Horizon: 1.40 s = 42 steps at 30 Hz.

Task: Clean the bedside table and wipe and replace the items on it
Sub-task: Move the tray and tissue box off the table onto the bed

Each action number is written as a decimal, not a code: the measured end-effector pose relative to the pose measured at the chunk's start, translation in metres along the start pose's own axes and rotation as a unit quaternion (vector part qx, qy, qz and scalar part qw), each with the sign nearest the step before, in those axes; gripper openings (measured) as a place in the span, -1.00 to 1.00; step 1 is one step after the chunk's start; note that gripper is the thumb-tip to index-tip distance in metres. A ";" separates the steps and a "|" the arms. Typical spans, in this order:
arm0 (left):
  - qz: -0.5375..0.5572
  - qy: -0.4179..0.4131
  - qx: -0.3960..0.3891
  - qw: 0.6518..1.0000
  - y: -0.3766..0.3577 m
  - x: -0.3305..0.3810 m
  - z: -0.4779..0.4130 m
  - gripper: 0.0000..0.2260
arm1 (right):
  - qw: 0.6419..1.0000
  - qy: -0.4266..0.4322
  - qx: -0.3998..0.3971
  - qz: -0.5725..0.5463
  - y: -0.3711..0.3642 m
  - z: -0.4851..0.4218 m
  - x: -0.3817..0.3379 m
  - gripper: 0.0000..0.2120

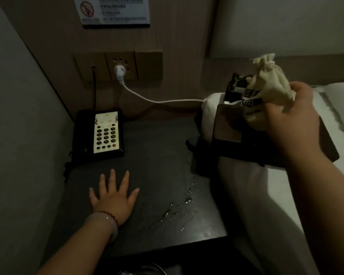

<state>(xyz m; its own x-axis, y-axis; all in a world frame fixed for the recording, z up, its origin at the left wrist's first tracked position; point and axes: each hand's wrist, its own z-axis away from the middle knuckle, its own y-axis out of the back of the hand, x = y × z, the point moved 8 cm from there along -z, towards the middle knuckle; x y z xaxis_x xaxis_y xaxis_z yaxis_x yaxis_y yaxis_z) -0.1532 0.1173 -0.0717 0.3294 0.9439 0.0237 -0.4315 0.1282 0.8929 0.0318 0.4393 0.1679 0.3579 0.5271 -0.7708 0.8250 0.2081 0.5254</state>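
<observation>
Right hand (292, 116) curled round cream cloth bag (266, 84), over dark tray (236, 147) parked on bed (256, 195). Left hand (113, 197) flat, fingers spread on bedside table (157, 145), holding nothing.

Risks imo: bag lands in wet drops (179, 211) near front, soaks. Tray slides off soft bedding.

Phone (105, 133) back-left on table.

Bag print: black characters, half hidden. Wall sign (115, 10): no-smoking symbol, text too blurry.
</observation>
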 end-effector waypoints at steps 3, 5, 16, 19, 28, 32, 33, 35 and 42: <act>-0.005 0.006 -0.020 1.000 0.000 -0.002 -0.003 -0.43 | 0.997 -0.023 -0.026 0.067 -0.013 -0.004 0.012 -0.64; -0.005 0.007 -0.032 0.999 0.000 -0.002 -0.003 -0.43 | 0.990 -0.025 -0.005 0.141 -0.012 -0.006 0.014 -0.61; 0.004 -0.005 -0.034 0.999 0.000 0.000 -0.004 -0.42 | 0.959 -0.035 -0.123 0.254 -0.035 0.000 0.023 -0.39; 0.004 -0.004 -0.037 0.999 0.000 0.000 -0.004 -0.42 | 0.954 -0.004 -0.116 0.277 -0.038 0.000 0.023 -0.37; 0.007 -0.004 -0.046 0.999 0.000 -0.001 -0.006 -0.41 | 0.938 0.032 -0.098 0.331 -0.041 0.014 0.009 -0.29; 0.009 -0.008 -0.045 0.999 0.000 -0.002 -0.005 -0.42 | 0.953 0.139 -0.060 0.263 -0.051 0.048 -0.031 -0.38; 0.009 -0.009 -0.042 0.999 0.000 -0.003 -0.005 -0.42 | 0.955 0.164 -0.061 0.240 -0.057 0.060 -0.042 -0.40; 0.012 -0.009 -0.041 0.999 -0.001 -0.004 -0.006 -0.41 | 0.951 0.203 -0.090 0.216 -0.080 0.085 -0.054 -0.42; 0.021 -0.018 -0.050 0.998 -0.001 -0.006 -0.010 -0.40 | 0.903 0.190 -0.299 0.244 -0.201 0.139 -0.031 -0.38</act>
<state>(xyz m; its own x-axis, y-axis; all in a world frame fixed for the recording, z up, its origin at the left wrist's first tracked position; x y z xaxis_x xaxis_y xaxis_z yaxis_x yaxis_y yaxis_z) -0.1630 0.1148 -0.0777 0.3383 0.9378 0.0786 -0.5266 0.1194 0.8417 -0.0838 0.2666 0.0361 0.3461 0.8969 -0.2752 0.1848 0.2224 0.9573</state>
